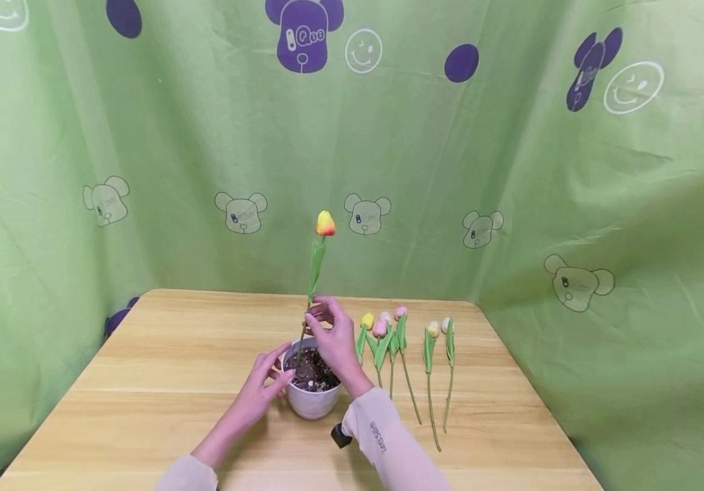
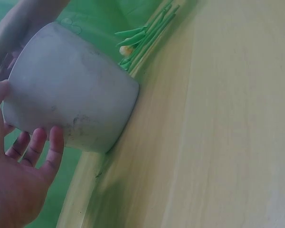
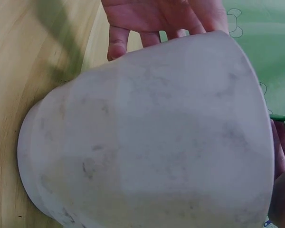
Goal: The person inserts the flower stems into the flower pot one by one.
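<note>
A white flowerpot [image 1: 314, 407] with dark soil [image 1: 316, 374] stands upright on the table. My left hand [image 1: 258, 387] holds its left side, thumb at the rim and fingers round the wall; the left wrist view shows fingertips on the grey-looking pot [image 2: 71, 85]. Above the pot, my right hand [image 1: 338, 344] pinches the stem of a yellow-and-red tulip [image 1: 325, 224] between thumb and fingers. The tulip stands nearly upright, and its stem's lower end reaches the soil near the pot's left back. In the right wrist view the pot [image 3: 171, 133] hides most of the right hand.
Several more tulips lie on the wooden table [image 1: 143, 382] to the right of the pot: a yellow one [image 1: 367, 320], pink ones [image 1: 379, 329] and pale ones [image 1: 432, 330]. Green curtains [image 1: 192, 123] with bear prints hang behind the table and at both sides.
</note>
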Motion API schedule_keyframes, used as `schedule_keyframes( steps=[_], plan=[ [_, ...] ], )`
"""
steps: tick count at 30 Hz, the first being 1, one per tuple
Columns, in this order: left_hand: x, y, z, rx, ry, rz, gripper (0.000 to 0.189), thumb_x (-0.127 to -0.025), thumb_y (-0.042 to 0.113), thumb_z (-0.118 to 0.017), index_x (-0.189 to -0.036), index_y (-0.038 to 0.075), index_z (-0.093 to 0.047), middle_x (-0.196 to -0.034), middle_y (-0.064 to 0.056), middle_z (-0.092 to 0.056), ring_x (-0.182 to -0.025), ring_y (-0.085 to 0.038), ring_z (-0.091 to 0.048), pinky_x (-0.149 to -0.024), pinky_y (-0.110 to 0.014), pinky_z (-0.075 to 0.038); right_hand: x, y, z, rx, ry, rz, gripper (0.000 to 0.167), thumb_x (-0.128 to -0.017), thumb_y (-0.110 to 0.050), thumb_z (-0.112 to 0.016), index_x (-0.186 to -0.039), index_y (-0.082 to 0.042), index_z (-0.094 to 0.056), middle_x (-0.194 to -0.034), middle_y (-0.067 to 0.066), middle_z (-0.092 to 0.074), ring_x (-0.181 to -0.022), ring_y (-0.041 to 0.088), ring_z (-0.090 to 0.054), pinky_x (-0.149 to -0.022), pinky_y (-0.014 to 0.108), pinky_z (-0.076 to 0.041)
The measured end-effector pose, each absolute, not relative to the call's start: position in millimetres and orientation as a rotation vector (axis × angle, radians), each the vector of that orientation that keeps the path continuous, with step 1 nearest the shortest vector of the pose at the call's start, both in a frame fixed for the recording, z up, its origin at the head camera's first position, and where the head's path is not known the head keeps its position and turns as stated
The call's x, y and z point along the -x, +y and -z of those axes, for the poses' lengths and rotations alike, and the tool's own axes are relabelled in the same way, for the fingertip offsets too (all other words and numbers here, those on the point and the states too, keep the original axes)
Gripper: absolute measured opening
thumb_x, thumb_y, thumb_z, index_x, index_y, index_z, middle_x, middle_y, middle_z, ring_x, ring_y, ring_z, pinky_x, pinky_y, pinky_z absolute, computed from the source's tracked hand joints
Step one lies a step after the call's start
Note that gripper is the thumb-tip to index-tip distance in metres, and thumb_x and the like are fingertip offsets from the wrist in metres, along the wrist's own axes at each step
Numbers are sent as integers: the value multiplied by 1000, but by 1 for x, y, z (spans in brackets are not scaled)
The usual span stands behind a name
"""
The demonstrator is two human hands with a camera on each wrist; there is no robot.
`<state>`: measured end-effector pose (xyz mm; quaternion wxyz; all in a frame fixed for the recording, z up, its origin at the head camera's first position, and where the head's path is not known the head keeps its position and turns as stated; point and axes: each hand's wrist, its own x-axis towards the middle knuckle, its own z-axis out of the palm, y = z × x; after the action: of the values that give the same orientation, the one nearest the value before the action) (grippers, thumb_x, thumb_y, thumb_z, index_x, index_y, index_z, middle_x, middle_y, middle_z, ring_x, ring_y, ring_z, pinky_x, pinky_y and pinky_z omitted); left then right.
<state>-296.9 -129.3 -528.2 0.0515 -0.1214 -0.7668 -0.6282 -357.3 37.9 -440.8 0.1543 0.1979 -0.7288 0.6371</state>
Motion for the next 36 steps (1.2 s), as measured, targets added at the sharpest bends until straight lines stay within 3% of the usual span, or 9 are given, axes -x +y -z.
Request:
schedule_keyframes(
  steps=[12,21,25,36],
  plan=[
    [297,-129,530,351,-2334,1915,62,-100,19,-67,-158,15,-43,-120,-18,-47,-86,-13,-56,-73,-35,-63,361,38,451,-632,-2086,-1778,33,-97,-3,-69,-129,-6,-62,-108,19,-71,-92,26,-71,-76,28,-65],
    [297,-129,529,349,-2326,1934,62,-100,19,-67,-158,15,-43,-118,-18,-47,-86,-14,-56,-73,-37,-63,359,36,452,-671,-2133,-1719,33,-97,-6,-70,-130,-11,-63,-107,15,-71,-94,30,-71,-74,31,-65],
    [297,-129,529,354,-2329,1934,62,-101,20,-67,-158,16,-43,-119,-18,-47,-87,-15,-56,-73,-37,-63,360,37,453,-677,-2152,-1687,32,-97,-8,-70,-128,-14,-64,-106,13,-72,-93,27,-71,-73,27,-64],
    [298,-129,529,360,-2327,1916,62,-101,18,-67,-158,14,-42,-118,-17,-47,-87,-14,-56,-73,-35,-63,361,36,455,-724,-2172,-1671,31,-98,-7,-70,-128,-9,-63,-103,16,-72,-90,28,-72,-71,27,-64]
  ],
)
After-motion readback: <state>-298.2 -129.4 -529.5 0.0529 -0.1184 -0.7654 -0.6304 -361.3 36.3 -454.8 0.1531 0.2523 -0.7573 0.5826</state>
